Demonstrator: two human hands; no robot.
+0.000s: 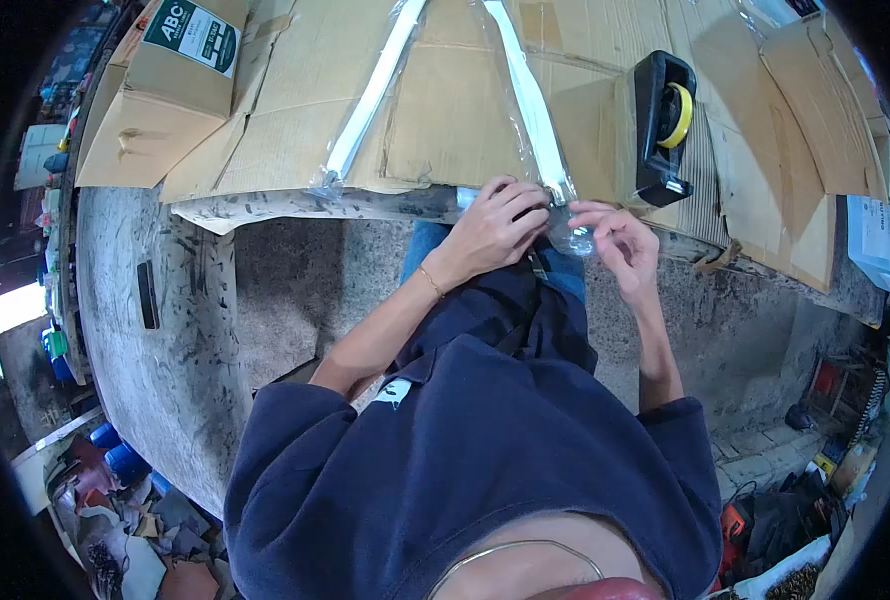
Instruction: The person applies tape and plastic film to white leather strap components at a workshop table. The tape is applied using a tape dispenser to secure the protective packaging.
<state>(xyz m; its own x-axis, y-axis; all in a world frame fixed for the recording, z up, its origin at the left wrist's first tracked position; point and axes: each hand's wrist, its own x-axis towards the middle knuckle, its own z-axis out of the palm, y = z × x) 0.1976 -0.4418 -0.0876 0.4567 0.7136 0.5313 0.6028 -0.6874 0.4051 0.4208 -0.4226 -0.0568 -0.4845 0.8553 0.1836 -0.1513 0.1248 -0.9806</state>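
Note:
Two long white strips in clear plastic sleeves lie on the cardboard-covered table (445, 110). The left strip (375, 95) is untouched. My left hand (505, 222), a thin bracelet at its wrist, rests with curled fingers at the table's front edge, by the lower end of the right strip (533, 105). Clear plastic (568, 235) hangs over the edge between my hands. My right hand (620, 245) is just to the right, thumb and fingers bent towards that plastic. Whether its fingertips grip the plastic is too small to tell.
A black tape dispenser (662, 130) with yellow tape stands right of the strips. A labelled cardboard box (175, 90) is at the left, and another box (825, 105) at the right. Leather-like scraps (140, 540) lie at the lower left.

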